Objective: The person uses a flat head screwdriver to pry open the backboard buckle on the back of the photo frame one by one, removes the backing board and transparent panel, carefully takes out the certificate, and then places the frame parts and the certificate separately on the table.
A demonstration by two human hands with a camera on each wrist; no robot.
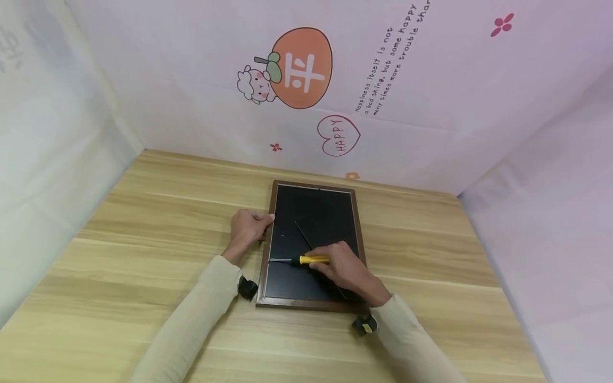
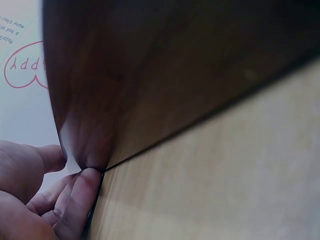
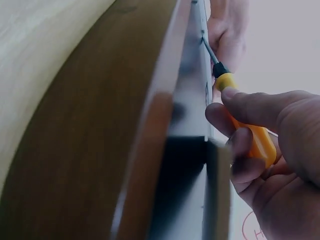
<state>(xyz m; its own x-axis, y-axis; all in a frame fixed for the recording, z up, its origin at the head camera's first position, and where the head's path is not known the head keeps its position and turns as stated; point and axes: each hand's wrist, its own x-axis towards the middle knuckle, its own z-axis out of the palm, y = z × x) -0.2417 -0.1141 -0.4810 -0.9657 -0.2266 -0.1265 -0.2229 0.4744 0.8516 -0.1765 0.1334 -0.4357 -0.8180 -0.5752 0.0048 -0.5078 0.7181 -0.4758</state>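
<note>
Your tabletop is pale, yellowish wood, its darker grain streaks running mostly from side to side. Directly on it lies a rectangular brown-rimmed frame, its black panel facing up and its long sides running away from you, its far end near the tabletop's back edge.

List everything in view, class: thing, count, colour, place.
Table: one, light wood, centre
Picture frame: one, brown with black back, on table
Strip: one, dark, frame's back
Screwdriver: one, yellow and black, tip at frame's left edge
Walls: three, whitish, around table
Fruit, sheep, heart, writing: one each, multicoloured, back wall
Flowers: three, red and orange, there
Wrist cameras: two, black, by sleeves
Sleeves: two, cream, foreground
Left hand: one, bare, gripping frame's left edge
Right hand: one, bare, gripping screwdriver
</note>
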